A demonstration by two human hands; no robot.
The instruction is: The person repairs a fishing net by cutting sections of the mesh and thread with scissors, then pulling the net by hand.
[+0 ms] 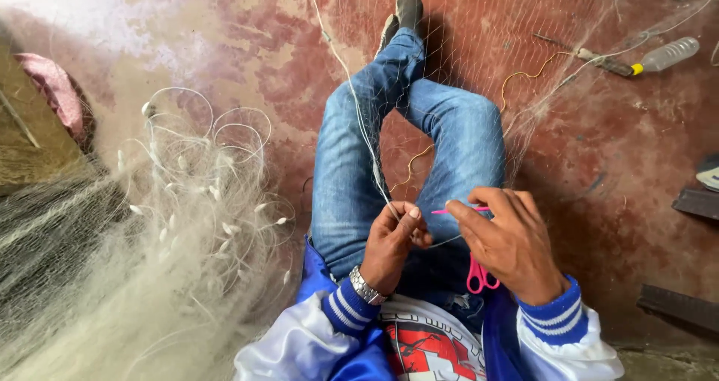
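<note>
Spreading left of the grip, a net (112, 276) lies heaped on the floor (599, 164), slack for feeding. The left hand (389, 246) pinches a cord (359, 119) taut; beside it, the right hand (509, 246) clamps a needle (457, 210), scissors (479, 276) just beneath.

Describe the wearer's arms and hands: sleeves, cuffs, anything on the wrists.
Both arms wear a glossy jacket with white sleeves and blue panels, ending in blue ribbed cuffs with two white stripes. The left hand has a silver metal-link wristwatch above its cuff. The right hand is bare, with no watch or rings visible.
</note>
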